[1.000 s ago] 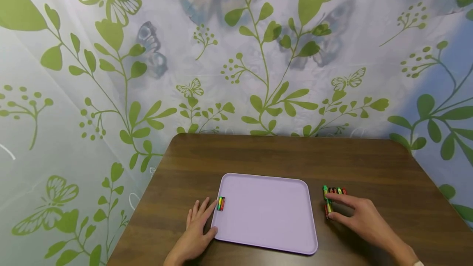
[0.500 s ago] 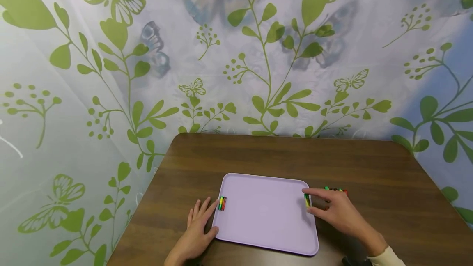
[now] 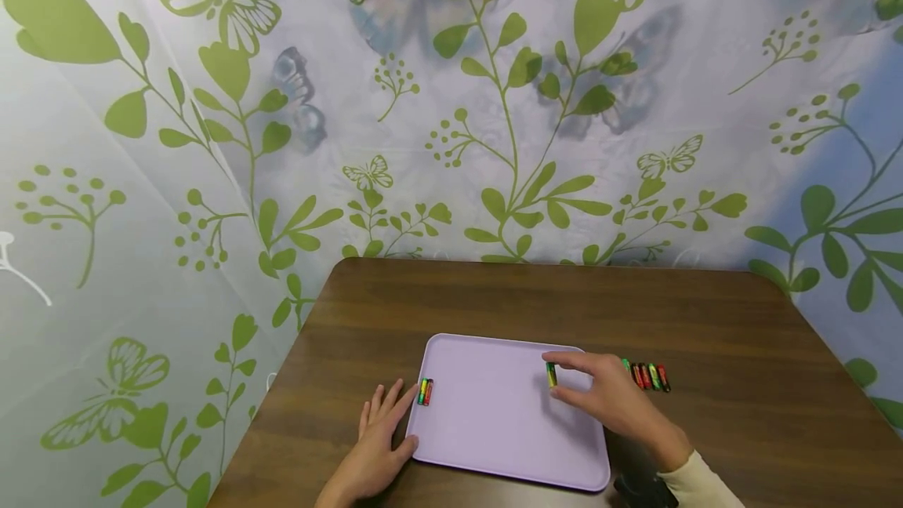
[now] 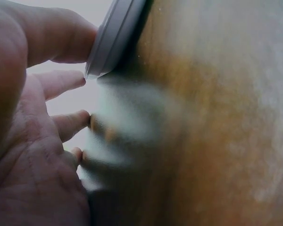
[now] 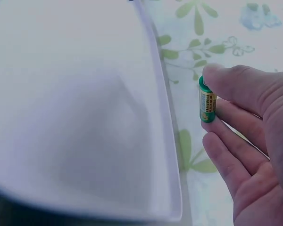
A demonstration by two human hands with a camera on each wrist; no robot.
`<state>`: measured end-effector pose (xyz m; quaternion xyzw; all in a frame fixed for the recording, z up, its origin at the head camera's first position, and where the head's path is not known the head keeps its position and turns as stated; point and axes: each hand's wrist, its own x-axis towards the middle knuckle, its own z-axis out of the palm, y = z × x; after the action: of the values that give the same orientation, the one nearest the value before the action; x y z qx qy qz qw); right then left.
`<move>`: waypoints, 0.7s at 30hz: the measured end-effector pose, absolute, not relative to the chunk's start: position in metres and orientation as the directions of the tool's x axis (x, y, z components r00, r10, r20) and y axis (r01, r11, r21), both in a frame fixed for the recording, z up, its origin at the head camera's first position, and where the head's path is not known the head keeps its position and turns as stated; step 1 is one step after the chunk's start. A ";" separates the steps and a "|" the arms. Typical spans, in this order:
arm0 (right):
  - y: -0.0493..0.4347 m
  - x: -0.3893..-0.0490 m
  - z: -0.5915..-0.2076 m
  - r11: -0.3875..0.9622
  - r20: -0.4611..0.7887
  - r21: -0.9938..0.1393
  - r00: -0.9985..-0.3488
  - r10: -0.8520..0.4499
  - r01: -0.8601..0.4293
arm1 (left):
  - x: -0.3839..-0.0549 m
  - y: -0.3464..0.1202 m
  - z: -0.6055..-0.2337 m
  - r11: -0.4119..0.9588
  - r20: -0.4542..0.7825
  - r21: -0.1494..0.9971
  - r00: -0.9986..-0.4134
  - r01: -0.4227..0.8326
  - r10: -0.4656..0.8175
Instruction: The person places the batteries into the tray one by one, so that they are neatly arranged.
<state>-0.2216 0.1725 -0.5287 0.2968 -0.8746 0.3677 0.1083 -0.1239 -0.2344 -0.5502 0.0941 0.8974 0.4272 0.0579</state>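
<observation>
My right hand [image 3: 617,398] pinches a green-and-yellow battery [image 3: 551,375] between thumb and fingertip, above the right part of a lilac tray [image 3: 494,414]. The right wrist view shows the same battery [image 5: 207,100] held by its two ends, the other fingers spread below it. My left hand [image 3: 374,445] rests at the tray's left edge, fingers extended; in the left wrist view its thumb [image 4: 61,37] touches the tray rim [image 4: 114,37]. Two batteries [image 3: 425,392], one green-and-yellow and one red, lie side by side inside the tray's left edge.
Right of the tray, several red, black and green batteries [image 3: 649,376] lie in a row on the brown wooden table [image 3: 529,296], partly behind my right hand. A curtain [image 3: 451,100] with green leaves and butterflies hangs behind the table.
My right hand has taken a battery from the group on the right and moved it left, from beside the tray to over it. The left hand has stayed at the tray's edge.
</observation>
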 end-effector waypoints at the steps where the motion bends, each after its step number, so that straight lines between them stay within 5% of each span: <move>1: 0.170 -0.223 -0.528 0.556 0.402 -0.581 -0.803 -0.439 -0.595 | -0.124 -0.234 -0.550 0.618 -0.024 0.777 -0.976 0.119 0.218; 21: 0.101 -0.228 -0.523 0.474 0.359 -0.662 -0.801 -0.479 -0.580 | -0.121 -0.230 -0.550 0.607 -0.033 0.788 -0.977 0.105 0.212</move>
<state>-0.2281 0.1014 -0.5234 0.3093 -0.8563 0.4090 0.0617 -0.1215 -0.2302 -0.5500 0.0886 0.8943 0.4342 0.0617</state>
